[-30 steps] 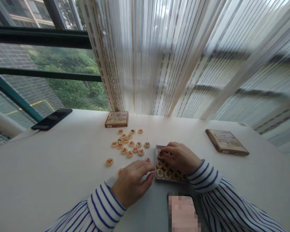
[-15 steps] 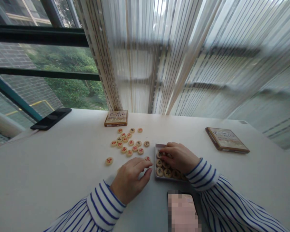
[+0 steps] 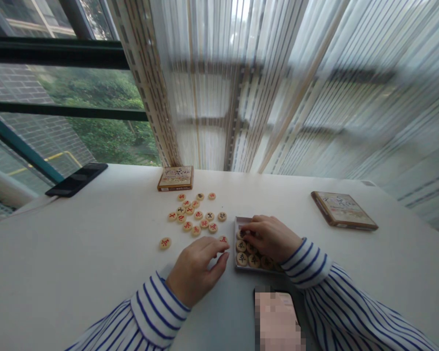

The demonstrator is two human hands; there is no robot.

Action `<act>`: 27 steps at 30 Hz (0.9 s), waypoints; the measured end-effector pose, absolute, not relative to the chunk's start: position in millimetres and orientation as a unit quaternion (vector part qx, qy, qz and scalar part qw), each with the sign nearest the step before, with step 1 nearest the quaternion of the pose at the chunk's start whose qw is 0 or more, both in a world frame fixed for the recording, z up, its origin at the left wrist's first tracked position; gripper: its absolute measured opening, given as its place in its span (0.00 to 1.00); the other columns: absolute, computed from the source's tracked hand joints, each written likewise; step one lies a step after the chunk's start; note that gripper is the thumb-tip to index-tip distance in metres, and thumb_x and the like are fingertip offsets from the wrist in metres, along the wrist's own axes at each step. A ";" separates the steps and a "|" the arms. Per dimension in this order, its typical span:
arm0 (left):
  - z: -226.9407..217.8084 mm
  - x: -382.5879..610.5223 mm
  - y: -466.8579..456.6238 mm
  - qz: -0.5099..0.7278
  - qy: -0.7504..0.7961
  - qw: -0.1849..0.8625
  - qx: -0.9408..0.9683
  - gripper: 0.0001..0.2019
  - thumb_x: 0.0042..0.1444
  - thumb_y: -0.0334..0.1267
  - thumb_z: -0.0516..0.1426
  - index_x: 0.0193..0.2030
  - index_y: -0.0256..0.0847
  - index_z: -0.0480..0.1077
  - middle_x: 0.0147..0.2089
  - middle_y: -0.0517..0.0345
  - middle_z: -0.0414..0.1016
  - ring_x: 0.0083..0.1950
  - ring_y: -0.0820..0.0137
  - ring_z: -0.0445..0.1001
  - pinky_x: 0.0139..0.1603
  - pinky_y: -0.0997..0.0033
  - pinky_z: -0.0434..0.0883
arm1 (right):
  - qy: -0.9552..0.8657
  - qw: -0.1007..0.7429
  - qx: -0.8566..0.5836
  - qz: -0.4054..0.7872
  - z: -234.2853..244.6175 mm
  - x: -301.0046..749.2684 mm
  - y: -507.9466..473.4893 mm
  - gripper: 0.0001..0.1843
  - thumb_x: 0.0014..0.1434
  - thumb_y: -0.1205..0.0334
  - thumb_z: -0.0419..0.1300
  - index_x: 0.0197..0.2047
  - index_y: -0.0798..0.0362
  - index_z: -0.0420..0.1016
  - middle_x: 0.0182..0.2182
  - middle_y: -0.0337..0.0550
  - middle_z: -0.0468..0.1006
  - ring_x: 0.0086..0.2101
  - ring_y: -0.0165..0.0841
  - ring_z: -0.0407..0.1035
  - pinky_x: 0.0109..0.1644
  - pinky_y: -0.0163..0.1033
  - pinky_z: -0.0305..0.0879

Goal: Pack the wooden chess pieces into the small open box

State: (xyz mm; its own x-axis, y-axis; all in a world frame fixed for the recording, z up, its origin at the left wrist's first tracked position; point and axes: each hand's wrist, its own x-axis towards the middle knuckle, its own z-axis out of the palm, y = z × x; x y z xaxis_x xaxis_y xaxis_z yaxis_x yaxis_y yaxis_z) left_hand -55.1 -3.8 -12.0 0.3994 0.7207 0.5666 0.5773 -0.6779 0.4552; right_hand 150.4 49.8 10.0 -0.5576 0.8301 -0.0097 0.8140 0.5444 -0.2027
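One piece (image 3: 241, 235) under right hand (image 3: 274, 238) fingertips, tray (image 3: 254, 269) left edge, grip unclear | left hand (image 3: 195, 270) loose, fingers parted | phone (image 3: 278, 317) bottom centre, below tray

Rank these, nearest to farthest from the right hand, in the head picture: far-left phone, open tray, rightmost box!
1. Open tray, under the right hand.
2. Rightmost box, to its right.
3. Far-left phone, across the table.
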 end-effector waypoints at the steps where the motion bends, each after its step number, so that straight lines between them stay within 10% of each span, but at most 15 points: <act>1: -11.7 -55.3 -3.5 0.384 0.390 0.095 0.832 0.06 0.55 0.30 0.53 0.38 0.37 0.70 0.31 0.54 0.75 0.31 0.71 0.72 0.33 0.70 0.72 | -0.877 0.043 -0.468 0.093 9.9 150.5 50.0 0.12 0.56 0.63 0.54 0.42 0.48 0.76 0.34 0.44 0.75 0.35 0.33 0.69 0.39 0.37 0.59; 27: 3.5 -90.2 15.7 0.431 0.628 -0.052 0.646 0.07 0.54 0.38 0.51 0.30 0.39 0.67 0.29 0.58 0.71 0.31 0.69 0.70 0.34 0.69 0.69 | -0.868 0.127 -0.472 0.084 29.0 154.8 45.5 0.12 0.56 0.64 0.52 0.40 0.53 0.75 0.29 0.43 0.76 0.28 0.30 0.68 0.34 0.35 0.60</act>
State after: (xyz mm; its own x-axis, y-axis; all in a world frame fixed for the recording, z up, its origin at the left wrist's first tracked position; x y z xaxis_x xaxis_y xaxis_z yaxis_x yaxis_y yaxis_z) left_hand -90.2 15.7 3.5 -0.1604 0.7665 0.6219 0.8558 -0.2059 0.4746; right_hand 154.8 45.5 29.0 -0.5220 0.8412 0.1413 0.7984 0.5401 -0.2663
